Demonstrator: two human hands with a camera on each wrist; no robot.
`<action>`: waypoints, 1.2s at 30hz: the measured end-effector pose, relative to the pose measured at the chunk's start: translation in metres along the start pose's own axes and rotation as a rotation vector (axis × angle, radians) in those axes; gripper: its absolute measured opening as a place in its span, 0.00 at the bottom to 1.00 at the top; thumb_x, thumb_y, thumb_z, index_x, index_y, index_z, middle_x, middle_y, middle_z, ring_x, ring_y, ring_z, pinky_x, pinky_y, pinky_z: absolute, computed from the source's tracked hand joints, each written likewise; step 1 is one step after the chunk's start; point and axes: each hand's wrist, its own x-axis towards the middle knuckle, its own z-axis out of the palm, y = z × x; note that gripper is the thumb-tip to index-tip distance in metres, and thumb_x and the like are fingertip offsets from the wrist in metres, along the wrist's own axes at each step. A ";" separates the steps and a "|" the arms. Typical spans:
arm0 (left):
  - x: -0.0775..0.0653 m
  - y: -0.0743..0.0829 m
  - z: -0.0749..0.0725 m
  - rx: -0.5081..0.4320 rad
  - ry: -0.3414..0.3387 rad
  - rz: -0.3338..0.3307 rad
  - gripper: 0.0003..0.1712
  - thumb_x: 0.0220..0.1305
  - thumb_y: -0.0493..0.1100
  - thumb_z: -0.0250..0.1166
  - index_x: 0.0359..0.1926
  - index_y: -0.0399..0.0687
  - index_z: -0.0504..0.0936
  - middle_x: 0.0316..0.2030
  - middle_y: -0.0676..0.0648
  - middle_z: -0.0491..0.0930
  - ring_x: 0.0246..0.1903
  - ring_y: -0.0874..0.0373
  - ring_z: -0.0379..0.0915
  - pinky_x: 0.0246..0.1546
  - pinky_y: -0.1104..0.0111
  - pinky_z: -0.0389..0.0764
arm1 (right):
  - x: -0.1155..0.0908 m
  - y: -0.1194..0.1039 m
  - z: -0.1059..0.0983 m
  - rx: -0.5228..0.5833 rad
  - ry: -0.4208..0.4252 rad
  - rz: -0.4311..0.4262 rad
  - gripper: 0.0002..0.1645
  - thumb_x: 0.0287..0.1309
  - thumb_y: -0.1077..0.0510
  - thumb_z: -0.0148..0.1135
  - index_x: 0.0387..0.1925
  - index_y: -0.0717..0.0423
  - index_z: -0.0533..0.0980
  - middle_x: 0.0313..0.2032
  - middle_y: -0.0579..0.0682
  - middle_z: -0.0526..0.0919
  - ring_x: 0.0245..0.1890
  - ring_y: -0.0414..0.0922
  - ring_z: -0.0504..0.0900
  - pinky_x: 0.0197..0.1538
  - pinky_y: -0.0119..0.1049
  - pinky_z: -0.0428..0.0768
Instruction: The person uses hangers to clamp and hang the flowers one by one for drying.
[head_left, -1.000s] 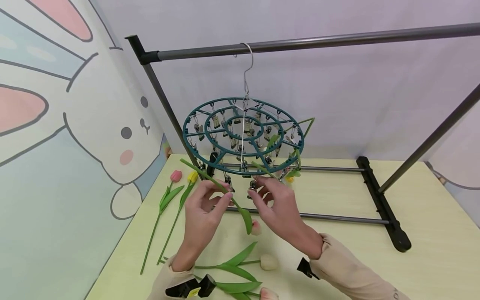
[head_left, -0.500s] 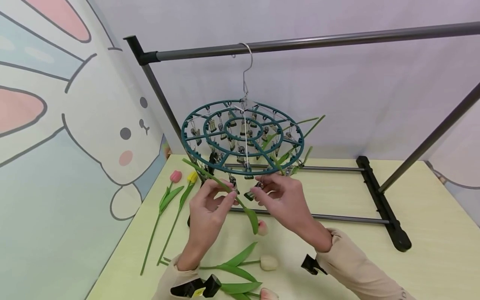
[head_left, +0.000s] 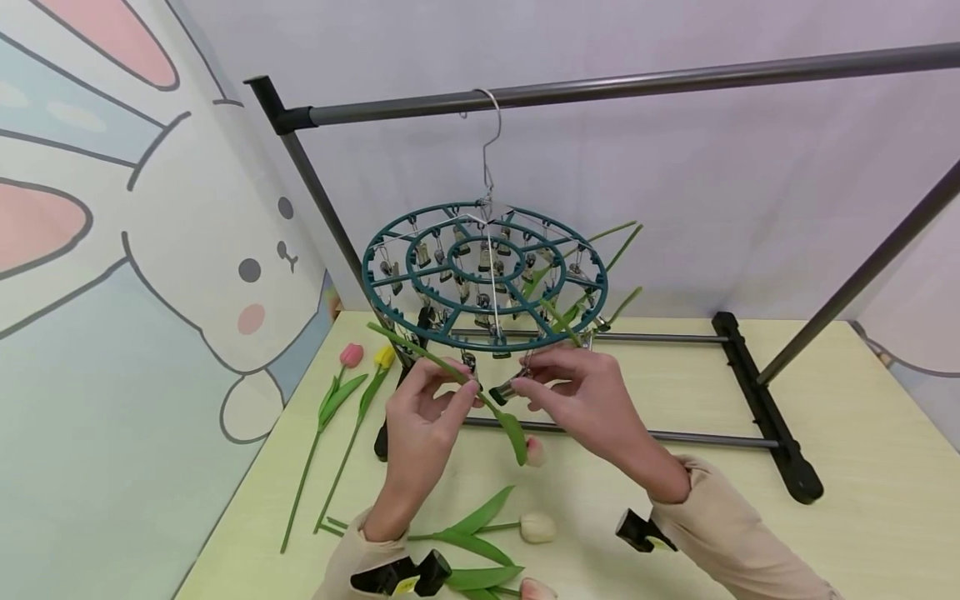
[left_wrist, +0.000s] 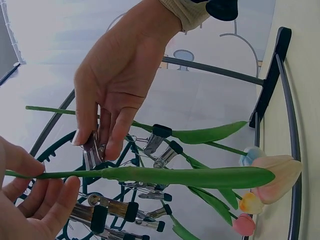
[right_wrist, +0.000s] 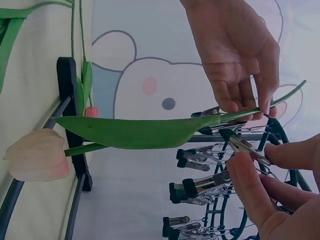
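Pale pink and green, a tulip (right_wrist: 132, 134) is pinched at its stem between the curled thumb and fingers of the left hand (head_left: 423, 425); the bare stem end rises up and left of this grip, while leaf and bloom slope down on its other side. Immediately to the right, the right hand (head_left: 592, 400) pinches a metal clip (right_wrist: 244, 145), its dark green tip beside the stem; whether the two touch cannot be told. Above both grips is a round teal hanger (head_left: 365, 267) bearing many similar clips, its hook (head_left: 498, 125) set over a grey rail (head_left: 637, 87). Beyond the right hand's grip, a light blue bloom (left_wrist: 251, 156) and a yellow-orange bloom (left_wrist: 251, 202) hang downward. On the table (head_left: 712, 533), to the left of the left hand's grip, lie a deep pink tulip (head_left: 352, 355) and a yellow tulip (head_left: 384, 357); below both grips, nearer the person, lies a white tulip (head_left: 537, 527).
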 end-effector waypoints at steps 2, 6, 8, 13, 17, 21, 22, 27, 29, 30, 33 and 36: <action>0.000 0.000 0.000 0.006 -0.001 0.007 0.08 0.62 0.29 0.61 0.42 0.33 0.73 0.40 0.39 0.74 0.37 0.44 0.75 0.36 0.59 0.83 | 0.000 0.000 -0.002 -0.017 0.005 0.012 0.12 0.52 0.64 0.69 0.41 0.62 0.82 0.39 0.52 0.83 0.32 0.40 0.84 0.32 0.34 0.84; 0.001 0.000 0.001 0.008 0.004 0.013 0.08 0.61 0.28 0.61 0.41 0.32 0.73 0.39 0.39 0.73 0.37 0.42 0.75 0.36 0.60 0.84 | 0.001 0.003 -0.005 -0.032 0.011 0.004 0.11 0.51 0.65 0.69 0.39 0.62 0.83 0.39 0.52 0.83 0.30 0.39 0.84 0.33 0.33 0.84; 0.001 0.000 0.002 0.008 0.006 0.010 0.08 0.61 0.28 0.61 0.41 0.32 0.73 0.39 0.39 0.73 0.37 0.43 0.75 0.36 0.60 0.84 | 0.000 0.005 -0.006 -0.033 0.008 -0.013 0.11 0.51 0.65 0.69 0.39 0.63 0.83 0.38 0.52 0.83 0.29 0.40 0.84 0.35 0.33 0.84; 0.003 0.000 0.005 0.006 0.015 0.004 0.08 0.61 0.29 0.61 0.41 0.32 0.73 0.39 0.39 0.73 0.37 0.47 0.76 0.36 0.59 0.84 | -0.001 0.007 -0.010 -0.041 0.002 -0.074 0.10 0.52 0.66 0.68 0.39 0.63 0.83 0.36 0.49 0.82 0.30 0.39 0.84 0.36 0.33 0.83; 0.004 -0.001 0.007 -0.002 0.024 0.020 0.08 0.62 0.29 0.61 0.41 0.30 0.73 0.40 0.37 0.73 0.38 0.43 0.75 0.35 0.59 0.84 | -0.001 0.007 -0.012 -0.038 -0.001 -0.123 0.09 0.53 0.67 0.67 0.38 0.60 0.83 0.35 0.46 0.82 0.29 0.39 0.83 0.36 0.34 0.83; 0.005 -0.001 0.008 -0.012 0.035 0.016 0.08 0.62 0.29 0.61 0.41 0.32 0.73 0.40 0.37 0.74 0.37 0.41 0.74 0.36 0.60 0.84 | -0.001 0.006 -0.013 -0.031 0.000 -0.149 0.10 0.52 0.68 0.67 0.37 0.58 0.84 0.32 0.46 0.82 0.29 0.39 0.82 0.37 0.34 0.83; 0.005 -0.001 0.009 -0.014 0.036 0.014 0.07 0.62 0.29 0.61 0.41 0.32 0.73 0.39 0.38 0.74 0.37 0.41 0.75 0.36 0.60 0.83 | -0.001 0.006 -0.013 -0.031 0.001 -0.154 0.10 0.52 0.69 0.67 0.37 0.58 0.84 0.32 0.47 0.82 0.28 0.39 0.82 0.36 0.34 0.83; 0.005 -0.001 0.010 -0.019 0.040 0.012 0.07 0.63 0.31 0.61 0.41 0.33 0.73 0.40 0.40 0.74 0.37 0.42 0.75 0.37 0.59 0.83 | 0.000 0.008 -0.014 -0.025 0.008 -0.164 0.10 0.51 0.69 0.67 0.37 0.58 0.84 0.31 0.46 0.82 0.28 0.40 0.82 0.35 0.34 0.83; 0.006 -0.001 0.011 -0.016 0.042 0.018 0.07 0.63 0.30 0.61 0.41 0.33 0.73 0.40 0.39 0.74 0.37 0.43 0.75 0.37 0.59 0.83 | 0.000 0.008 -0.014 -0.023 0.008 -0.161 0.10 0.51 0.69 0.67 0.37 0.58 0.84 0.32 0.45 0.82 0.28 0.40 0.82 0.35 0.35 0.84; 0.006 -0.001 0.012 -0.015 0.042 0.021 0.07 0.62 0.30 0.61 0.41 0.33 0.73 0.40 0.38 0.74 0.37 0.42 0.75 0.37 0.59 0.83 | -0.001 0.008 -0.014 -0.021 0.006 -0.158 0.10 0.51 0.69 0.67 0.36 0.58 0.84 0.32 0.45 0.82 0.29 0.40 0.81 0.35 0.36 0.84; 0.006 -0.001 0.013 -0.009 0.046 0.028 0.08 0.62 0.29 0.61 0.42 0.33 0.73 0.41 0.36 0.73 0.37 0.41 0.75 0.37 0.59 0.83 | -0.001 0.007 -0.014 -0.023 0.002 -0.157 0.09 0.51 0.69 0.67 0.36 0.58 0.84 0.32 0.45 0.82 0.29 0.40 0.81 0.36 0.36 0.84; 0.006 -0.001 0.014 -0.015 0.047 0.033 0.08 0.62 0.28 0.61 0.42 0.32 0.73 0.41 0.34 0.73 0.38 0.41 0.75 0.37 0.59 0.83 | -0.001 0.007 -0.015 -0.023 -0.002 -0.157 0.09 0.52 0.69 0.67 0.36 0.58 0.84 0.32 0.45 0.82 0.29 0.40 0.81 0.36 0.35 0.83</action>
